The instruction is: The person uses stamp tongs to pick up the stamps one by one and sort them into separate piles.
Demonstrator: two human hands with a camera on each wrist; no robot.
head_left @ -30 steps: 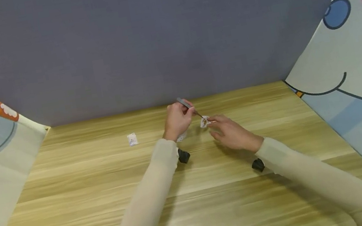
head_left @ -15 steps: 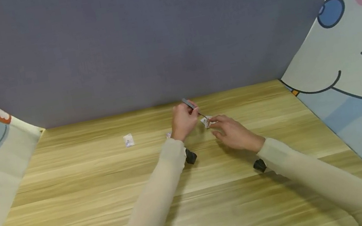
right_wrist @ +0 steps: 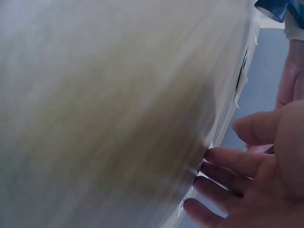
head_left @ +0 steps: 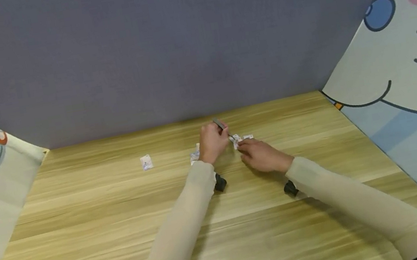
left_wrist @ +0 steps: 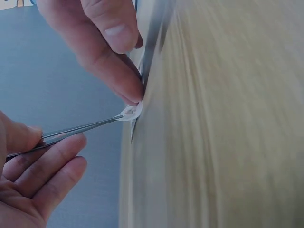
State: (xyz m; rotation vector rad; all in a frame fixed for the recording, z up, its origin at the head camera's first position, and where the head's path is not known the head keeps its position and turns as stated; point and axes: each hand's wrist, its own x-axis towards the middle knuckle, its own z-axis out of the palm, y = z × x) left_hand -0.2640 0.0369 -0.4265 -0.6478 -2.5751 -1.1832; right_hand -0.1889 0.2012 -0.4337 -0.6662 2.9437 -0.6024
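In the head view, my left hand grips slim grey tweezers near the far edge of the table. In the left wrist view, the tweezers have their tips at a small white piece, thin and partly see-through. Opposite is my right hand, whose fingertips touch or almost touch that piece. From the right wrist view, the right hand's fingers reach down to the table surface, with the thumb apart. Another small printed white piece lies just beyond the right fingers.
More small white printed pieces lie partly hidden behind the left hand. A single one is farther left. A dark grey panel rises behind the wooden table. Cartoon-printed sheets flank both sides.
My left hand with the tweezers has shifted right over the second. My right hand has drawn slightly left and toward me, and a piece beyond its fingers now shows. The head view has turned slightly.
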